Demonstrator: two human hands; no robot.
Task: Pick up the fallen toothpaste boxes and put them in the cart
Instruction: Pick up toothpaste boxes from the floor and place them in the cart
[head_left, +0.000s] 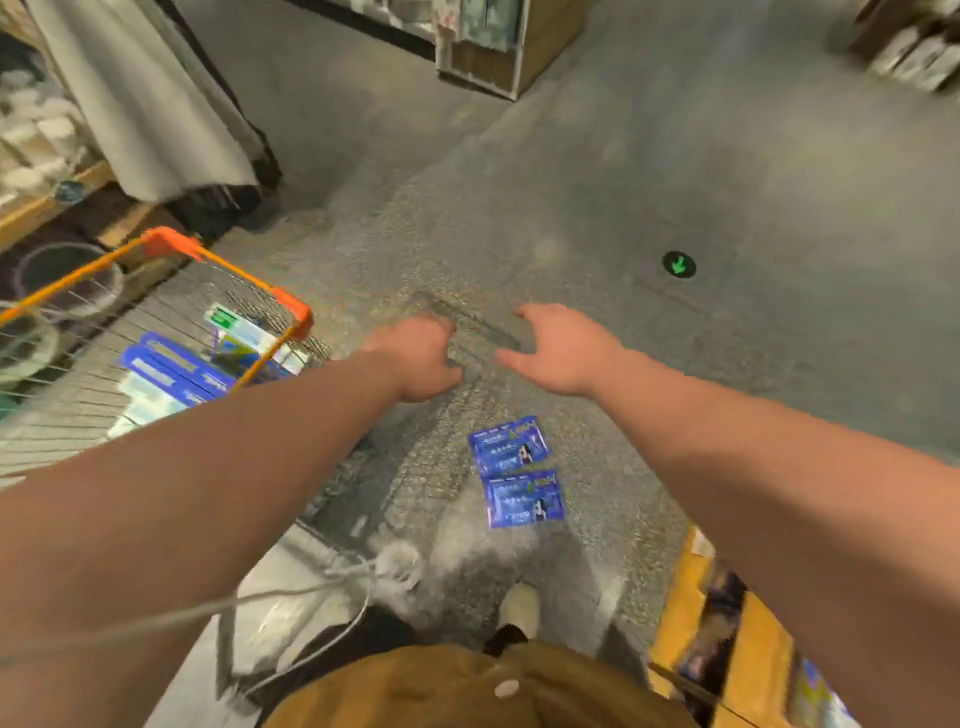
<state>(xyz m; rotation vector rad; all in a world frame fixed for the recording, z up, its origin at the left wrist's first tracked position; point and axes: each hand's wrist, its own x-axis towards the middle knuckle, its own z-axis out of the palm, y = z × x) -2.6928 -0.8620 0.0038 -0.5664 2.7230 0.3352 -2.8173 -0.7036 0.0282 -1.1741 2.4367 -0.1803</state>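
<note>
Fingers (511, 358) of both hands hang loosely curled, holding nothing; two blue toothpaste boxes (517, 470) lie on the floor nearer the body, below the right hand (558, 353), stacked away from the body.

Even indoor light, soft shadows, heavy motion blur at edges, wide-angle bending, no glare

Below your arms lie two toothpaste boxes (517, 472), both deep blue with pale lettering and a small dark figure printed at one end. The cart (171, 249) to your left has a bright orange rim over silver-grey wire, and the boxes inside it are blue, white and green. The floor (571, 218) is speckled grey, marked with a black disc carrying a green arrow (679, 264). Your garment (467, 686) is tan-brown.
</note>
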